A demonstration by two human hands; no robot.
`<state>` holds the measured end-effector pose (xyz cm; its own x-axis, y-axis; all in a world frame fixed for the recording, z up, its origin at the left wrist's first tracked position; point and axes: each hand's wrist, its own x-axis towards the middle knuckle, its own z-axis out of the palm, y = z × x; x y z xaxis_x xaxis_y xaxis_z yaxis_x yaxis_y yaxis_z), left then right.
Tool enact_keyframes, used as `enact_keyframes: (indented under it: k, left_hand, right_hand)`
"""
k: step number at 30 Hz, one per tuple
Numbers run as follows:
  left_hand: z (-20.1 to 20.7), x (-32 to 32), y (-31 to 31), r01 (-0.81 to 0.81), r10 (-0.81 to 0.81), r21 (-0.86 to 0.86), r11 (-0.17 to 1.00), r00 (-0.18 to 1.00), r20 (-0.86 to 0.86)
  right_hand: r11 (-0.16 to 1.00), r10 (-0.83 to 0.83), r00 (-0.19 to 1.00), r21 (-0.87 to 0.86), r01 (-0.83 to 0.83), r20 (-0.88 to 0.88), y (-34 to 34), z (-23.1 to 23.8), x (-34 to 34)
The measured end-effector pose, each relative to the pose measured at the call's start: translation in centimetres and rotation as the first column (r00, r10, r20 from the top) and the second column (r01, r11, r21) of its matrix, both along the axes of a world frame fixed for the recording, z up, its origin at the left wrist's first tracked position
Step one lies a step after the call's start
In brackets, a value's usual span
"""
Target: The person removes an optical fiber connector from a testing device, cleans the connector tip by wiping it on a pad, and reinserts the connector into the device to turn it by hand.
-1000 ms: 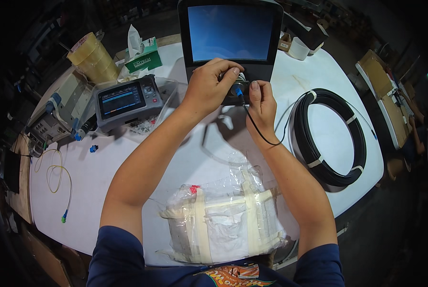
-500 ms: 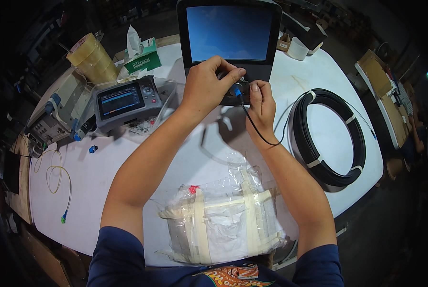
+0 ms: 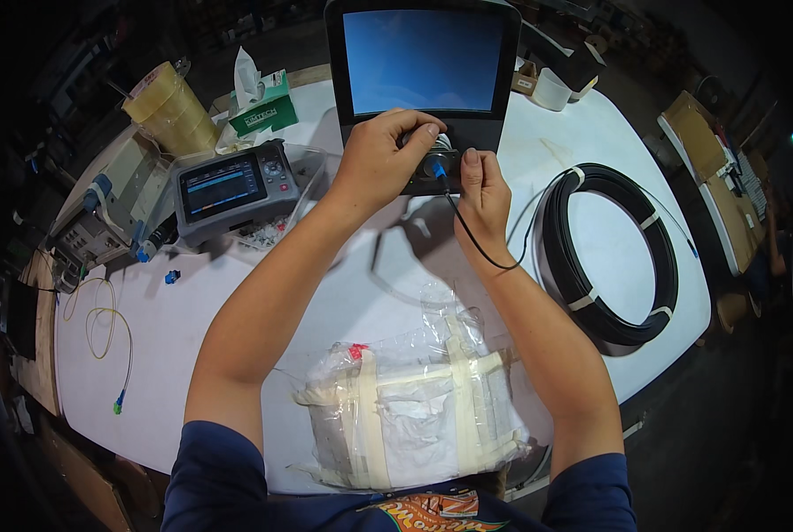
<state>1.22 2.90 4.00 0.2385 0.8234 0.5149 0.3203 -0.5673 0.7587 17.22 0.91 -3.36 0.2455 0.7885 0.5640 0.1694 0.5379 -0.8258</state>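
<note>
A black device with a large blue screen [image 3: 425, 62] stands at the far side of the white table [image 3: 263, 293]. My left hand [image 3: 380, 158] is closed on a knob or port at the device's lower front. My right hand [image 3: 481, 188] pinches a blue connector [image 3: 438, 168] on a thin black cable [image 3: 480, 253] against that same spot. The cable runs back toward a large black cable coil [image 3: 611, 253] lying to the right.
A grey handheld tester [image 3: 230, 188] sits at left, with a tissue box [image 3: 261, 102], tape rolls [image 3: 170, 108] and a yellow fibre lead [image 3: 104, 328] nearby. A plastic-wrapped, taped bundle [image 3: 414, 412] lies at the near edge. A white roll [image 3: 552, 89] stands at the back.
Both hands stay at the device's front; my fingers have shifted slightly around the blue connector. Nothing else has moved.
</note>
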Motion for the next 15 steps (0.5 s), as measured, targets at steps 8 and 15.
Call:
enact_keyframes:
  k: [8, 15]
  left_hand:
    - [-0.2, 0.0, 0.2, -0.004, 0.004, -0.004, 1.0, 1.0, -0.005]
    - [0.1, 0.0, -0.1, -0.012, 0.011, -0.004, 1.0, 1.0, -0.018]
  right_hand:
    - [0.999, -0.026, 0.999, 0.049, 0.025, 0.022, -0.4, 0.5, 0.1]
    - [0.996, 0.024, 0.999, -0.082, -0.023, 0.022, -0.8, 0.8, 0.2]
